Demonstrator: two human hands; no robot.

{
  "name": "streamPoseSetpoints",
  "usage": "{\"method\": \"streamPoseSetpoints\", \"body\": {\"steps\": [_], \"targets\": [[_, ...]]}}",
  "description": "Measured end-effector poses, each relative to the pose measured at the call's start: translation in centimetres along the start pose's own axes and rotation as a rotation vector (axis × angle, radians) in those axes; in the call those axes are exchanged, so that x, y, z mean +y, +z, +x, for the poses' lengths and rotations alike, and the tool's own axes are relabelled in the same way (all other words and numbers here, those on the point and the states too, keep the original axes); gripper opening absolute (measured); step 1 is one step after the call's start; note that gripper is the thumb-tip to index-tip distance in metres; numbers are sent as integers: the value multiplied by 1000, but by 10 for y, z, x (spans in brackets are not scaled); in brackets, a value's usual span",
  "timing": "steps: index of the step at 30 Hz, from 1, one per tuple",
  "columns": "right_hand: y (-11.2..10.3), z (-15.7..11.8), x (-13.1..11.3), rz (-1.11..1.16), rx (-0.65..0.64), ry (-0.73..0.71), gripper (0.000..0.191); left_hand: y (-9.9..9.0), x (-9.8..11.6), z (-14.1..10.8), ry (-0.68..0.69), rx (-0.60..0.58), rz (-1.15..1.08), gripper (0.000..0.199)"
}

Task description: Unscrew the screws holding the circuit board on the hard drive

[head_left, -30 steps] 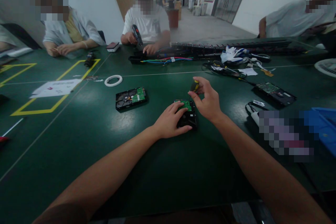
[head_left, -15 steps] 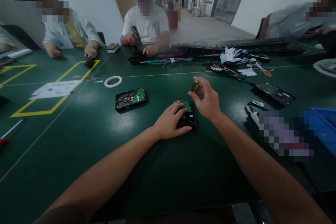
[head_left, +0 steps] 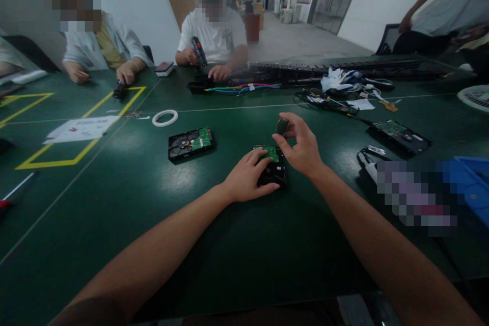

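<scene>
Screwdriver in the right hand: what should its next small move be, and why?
Probably a small turn of the screwdriver, once its tip is confirmed seated. The right hand pinches the handle by the far end of the hard drive, while the left hand lies across that drive, well placed to brace it. The tip is too small to make out.

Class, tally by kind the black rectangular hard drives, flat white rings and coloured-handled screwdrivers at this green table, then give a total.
Black rectangular hard drives showing green circuit boards: 3
Flat white ring: 1
Screwdrivers, one dark-and-yellow handle, one red handle: 2
Total: 6
</scene>
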State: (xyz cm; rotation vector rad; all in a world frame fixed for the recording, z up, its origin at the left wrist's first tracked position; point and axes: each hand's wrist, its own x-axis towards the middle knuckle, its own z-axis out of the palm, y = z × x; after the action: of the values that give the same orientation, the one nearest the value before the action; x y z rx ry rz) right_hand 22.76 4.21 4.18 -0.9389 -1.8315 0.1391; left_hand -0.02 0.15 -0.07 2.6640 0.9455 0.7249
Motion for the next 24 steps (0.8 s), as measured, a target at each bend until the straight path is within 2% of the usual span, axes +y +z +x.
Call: {"method": "streamPoseSetpoints", "body": {"steps": [8, 14, 17, 24], "targets": [[0, 2, -2, 44, -79, 33, 57, 1, -1, 0, -1, 6, -13, 79], [0, 2, 1, -9, 29, 12, 54, 1, -2, 0, 4, 5, -9, 81], [-1, 2, 2, -27, 42, 11, 54, 1, -1, 0, 2, 6, -13, 80], [4, 1, -2, 72, -84, 38, 62, 1, 0, 0, -12, -1, -8, 79]]}}
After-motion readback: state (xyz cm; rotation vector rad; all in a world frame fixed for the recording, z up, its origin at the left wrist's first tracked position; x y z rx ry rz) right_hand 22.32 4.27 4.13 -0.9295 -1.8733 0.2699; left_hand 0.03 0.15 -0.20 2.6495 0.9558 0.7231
